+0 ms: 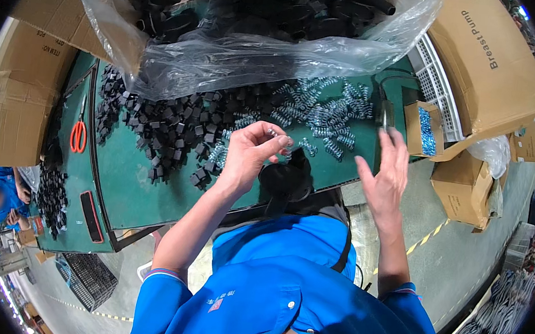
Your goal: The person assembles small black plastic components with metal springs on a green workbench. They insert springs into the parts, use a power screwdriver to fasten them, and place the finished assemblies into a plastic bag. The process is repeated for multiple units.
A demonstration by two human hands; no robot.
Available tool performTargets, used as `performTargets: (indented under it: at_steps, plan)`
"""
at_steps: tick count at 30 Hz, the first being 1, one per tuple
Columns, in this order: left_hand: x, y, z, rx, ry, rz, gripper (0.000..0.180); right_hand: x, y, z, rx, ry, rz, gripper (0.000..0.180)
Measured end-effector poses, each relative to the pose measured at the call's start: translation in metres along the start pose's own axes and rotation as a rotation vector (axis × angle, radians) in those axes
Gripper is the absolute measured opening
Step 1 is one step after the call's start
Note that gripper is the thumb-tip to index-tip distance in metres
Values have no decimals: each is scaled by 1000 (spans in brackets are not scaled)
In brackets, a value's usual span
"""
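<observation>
1. I see the left hand (251, 153) pinching a small spring (273, 132) between thumb and finger, over the near side of the green table (126, 195).
2. The right hand (384, 181) is loose, with its fingers stretched out. Its fingertips are by the low end of a dark, stick-shaped tool (385, 114) – I cannot tell if they touch it.
3. Just below the left hand is a black round part (285, 180), near the table's edge.
4. Past the hands lies a heap of shiny springs (333, 117). To its left is a big spread of little black blocks (178, 129).
5. Right of the tool, a small open box (415, 137) holds blue, shiny bits (427, 132).
6. At the far side sits a clear plastic bag (225, 66) with lots of black parts (243, 13) inside.
7. Way over left are red-handled scissors (78, 136) and, nearer, a flat black thing with a red edge (91, 216) – both lie on green tabletop.
8. Farther left, another person (4, 193) wears blue.
</observation>
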State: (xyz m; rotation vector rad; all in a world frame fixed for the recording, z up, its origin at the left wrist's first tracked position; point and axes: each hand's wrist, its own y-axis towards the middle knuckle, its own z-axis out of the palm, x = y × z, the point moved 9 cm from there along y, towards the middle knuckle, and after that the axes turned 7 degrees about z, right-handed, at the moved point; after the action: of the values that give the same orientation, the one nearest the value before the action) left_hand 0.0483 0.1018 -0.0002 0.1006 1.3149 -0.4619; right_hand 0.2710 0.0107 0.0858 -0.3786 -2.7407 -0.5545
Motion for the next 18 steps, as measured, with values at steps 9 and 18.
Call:
performTargets:
  at_steps: [9,18]
  plan:
    - [11,-8,1,-64,-35,69,3,74,-13,95,478,1088,168,31]
    - [-3,-3,-16,-215,568,288,18,62,44,80,65,264,-263,44]
